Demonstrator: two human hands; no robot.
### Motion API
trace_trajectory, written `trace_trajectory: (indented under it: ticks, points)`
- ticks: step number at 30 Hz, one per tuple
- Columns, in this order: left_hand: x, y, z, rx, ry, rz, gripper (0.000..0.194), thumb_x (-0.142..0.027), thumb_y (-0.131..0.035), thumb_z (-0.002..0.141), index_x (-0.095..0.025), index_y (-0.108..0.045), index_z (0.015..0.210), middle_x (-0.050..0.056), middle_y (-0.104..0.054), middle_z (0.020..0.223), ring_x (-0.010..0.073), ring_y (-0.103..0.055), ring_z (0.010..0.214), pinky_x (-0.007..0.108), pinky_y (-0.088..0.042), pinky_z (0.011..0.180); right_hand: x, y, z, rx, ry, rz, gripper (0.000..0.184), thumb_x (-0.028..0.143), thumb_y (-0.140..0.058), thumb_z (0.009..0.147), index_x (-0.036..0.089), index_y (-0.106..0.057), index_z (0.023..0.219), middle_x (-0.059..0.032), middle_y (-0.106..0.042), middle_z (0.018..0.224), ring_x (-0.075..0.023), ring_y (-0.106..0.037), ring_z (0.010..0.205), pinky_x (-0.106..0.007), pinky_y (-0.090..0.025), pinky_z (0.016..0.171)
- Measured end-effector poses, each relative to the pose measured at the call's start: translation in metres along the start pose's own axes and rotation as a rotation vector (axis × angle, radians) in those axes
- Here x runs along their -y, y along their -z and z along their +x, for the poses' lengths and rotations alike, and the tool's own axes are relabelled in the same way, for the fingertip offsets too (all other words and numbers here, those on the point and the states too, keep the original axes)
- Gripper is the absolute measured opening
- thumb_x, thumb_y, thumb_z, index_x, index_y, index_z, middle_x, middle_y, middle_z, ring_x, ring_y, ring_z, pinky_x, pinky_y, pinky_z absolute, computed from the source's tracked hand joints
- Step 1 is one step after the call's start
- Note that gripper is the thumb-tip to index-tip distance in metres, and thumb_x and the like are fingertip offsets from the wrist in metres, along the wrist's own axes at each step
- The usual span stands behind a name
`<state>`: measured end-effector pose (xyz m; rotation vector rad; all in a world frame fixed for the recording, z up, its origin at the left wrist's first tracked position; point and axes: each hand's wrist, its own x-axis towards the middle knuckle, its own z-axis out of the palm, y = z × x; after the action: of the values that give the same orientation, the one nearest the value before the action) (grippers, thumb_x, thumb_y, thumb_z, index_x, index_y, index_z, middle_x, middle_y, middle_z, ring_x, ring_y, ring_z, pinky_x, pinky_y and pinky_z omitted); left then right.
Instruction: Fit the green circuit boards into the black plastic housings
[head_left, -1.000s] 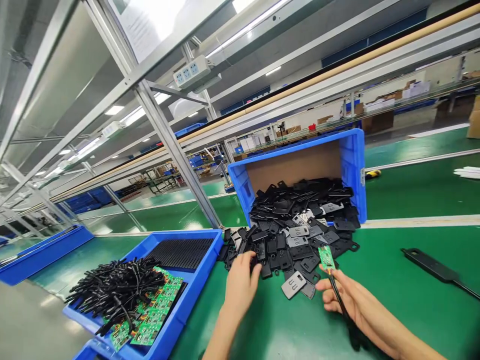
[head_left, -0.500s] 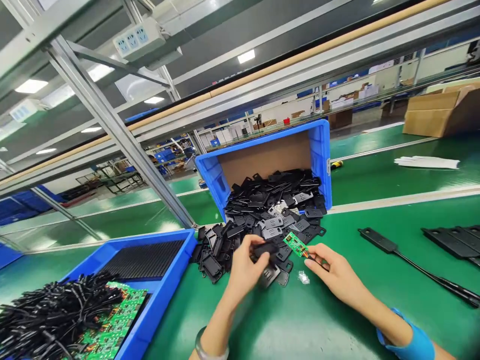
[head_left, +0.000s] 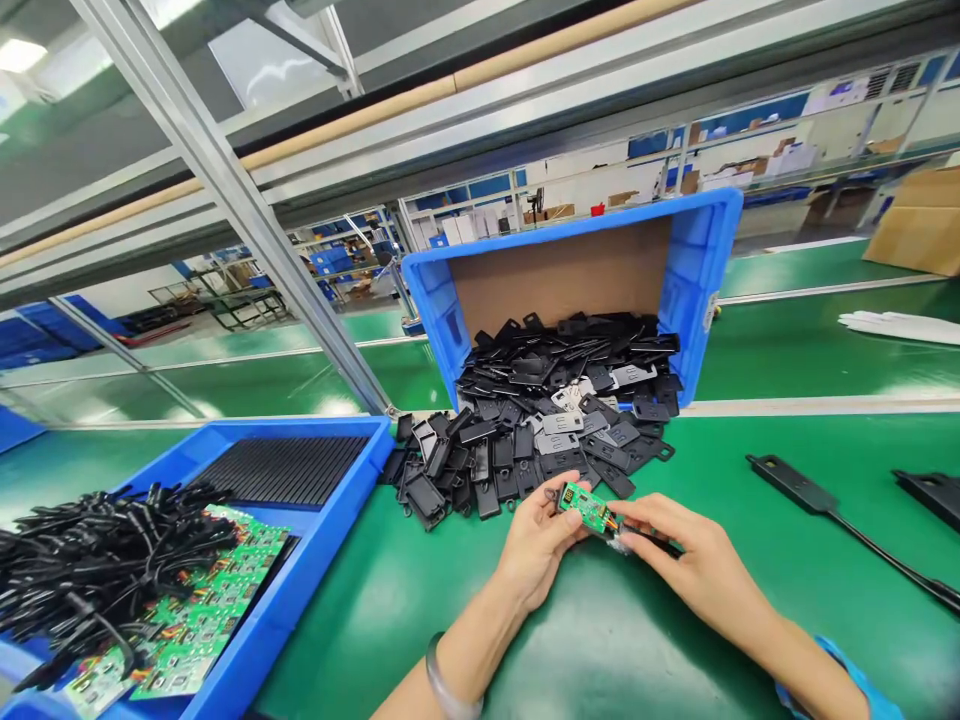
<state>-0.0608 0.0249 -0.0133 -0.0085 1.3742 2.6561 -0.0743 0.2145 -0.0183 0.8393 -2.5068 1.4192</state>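
My left hand (head_left: 534, 548) is closed on a black plastic case half (head_left: 553, 495), mostly hidden by the fingers and by a green circuit board (head_left: 586, 507). The board lies over the case half, with my left thumb at its near edge; whether it is fully seated I cannot tell. Pinched between the fingers of my right hand (head_left: 694, 550) is the black cable (head_left: 664, 545), which joins the board through small coloured wires. Just beyond both hands spreads a heap of loose black case parts (head_left: 517, 450).
Behind the heap, a blue crate (head_left: 701, 300) lies on its side, spilling case parts. At left, a blue tray (head_left: 330, 545) holds cabled circuit boards (head_left: 225, 590) and a row of black pieces (head_left: 281, 468). A closed black unit with cable (head_left: 795, 487) lies at right. A white glove (head_left: 900, 326) is farther back.
My left hand has brought the case half rightward from the heap to the circuit board. The board, apart from it before, now lies over it. The view has shifted.
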Motion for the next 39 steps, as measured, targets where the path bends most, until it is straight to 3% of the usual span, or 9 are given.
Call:
trace_trajectory:
  ticks: [4,11,16,21,26,31,36,39]
  points:
    - [0.001,-0.002,0.0,0.04,0.011,-0.016,0.055,-0.028,-0.076,0.073,-0.016,-0.053,0.121,0.013,-0.06,0.116,0.0206,-0.06,0.096,0.038,-0.047,0.09,0.001,0.001,0.0,0.026,0.036,-0.006,0.026,0.031,-0.051,0.091,0.027,-0.065,0.112,-0.0043,-0.063,0.097,-0.0184,-0.06,0.088,-0.029,-0.05,0.078]
    - [0.005,-0.003,0.001,0.064,0.013,0.012,0.053,-0.027,-0.076,0.072,-0.017,-0.052,0.119,0.012,-0.06,0.116,0.0225,-0.06,0.1,0.037,-0.047,0.088,-0.001,-0.002,0.001,0.031,0.072,-0.059,0.028,0.03,-0.047,0.092,0.027,-0.066,0.112,-0.0053,-0.062,0.092,-0.018,-0.06,0.084,-0.028,-0.051,0.074]
    - [0.015,-0.009,0.002,-0.062,-0.038,0.032,0.043,-0.036,-0.073,0.073,-0.015,-0.053,0.104,0.01,-0.065,0.101,0.0217,-0.062,0.092,0.036,-0.049,0.082,-0.003,-0.011,-0.002,0.024,0.104,-0.09,0.027,0.029,-0.045,0.093,0.025,-0.063,0.112,-0.0052,-0.061,0.094,-0.0174,-0.059,0.084,-0.027,-0.049,0.075]
    - [0.016,-0.013,0.001,-0.15,-0.098,0.141,0.04,-0.039,-0.07,0.075,-0.014,-0.05,0.1,0.011,-0.065,0.097,0.0208,-0.063,0.086,0.032,-0.051,0.072,0.0,-0.012,-0.002,0.055,-0.063,-0.097,0.017,0.036,-0.055,0.087,0.02,-0.058,0.092,-0.0014,-0.06,0.076,-0.0155,-0.055,0.066,-0.025,-0.044,0.059]
    - [0.015,-0.012,-0.001,-0.117,-0.139,0.204,0.039,-0.041,-0.066,0.079,-0.016,-0.048,0.102,0.012,-0.064,0.1,0.0221,-0.063,0.09,0.033,-0.052,0.075,0.004,-0.004,0.004,0.222,-0.174,-0.115,0.037,0.043,-0.049,0.088,0.018,-0.05,0.06,0.0013,-0.05,0.058,-0.0131,-0.043,0.055,-0.024,-0.029,0.051]
    - [0.02,-0.013,-0.003,-0.101,-0.158,0.264,0.037,-0.041,-0.059,0.084,-0.019,-0.041,0.108,0.009,-0.066,0.098,0.0215,-0.064,0.09,0.035,-0.052,0.079,0.011,-0.009,0.004,0.256,-0.329,0.173,0.037,0.046,-0.053,0.081,0.017,-0.048,0.059,0.003,-0.043,0.055,-0.0115,-0.035,0.054,-0.023,-0.025,0.052]
    - [0.022,-0.013,-0.004,-0.102,-0.17,0.192,0.032,-0.038,-0.057,0.086,-0.019,-0.04,0.105,0.009,-0.067,0.095,0.0228,-0.065,0.09,0.035,-0.052,0.077,0.012,-0.017,0.002,0.118,-0.294,0.181,0.038,0.047,-0.053,0.08,0.017,-0.051,0.059,0.0017,-0.044,0.058,-0.0127,-0.037,0.058,-0.024,-0.028,0.055]
    - [0.023,-0.012,-0.004,-0.093,-0.139,0.115,0.03,-0.036,-0.056,0.087,-0.019,-0.04,0.104,0.009,-0.067,0.095,0.0233,-0.065,0.09,0.035,-0.052,0.076,0.008,-0.019,0.003,0.133,-0.287,0.211,0.039,0.048,-0.051,0.082,0.016,-0.052,0.058,0.0009,-0.047,0.058,-0.0135,-0.04,0.059,-0.025,-0.029,0.057]
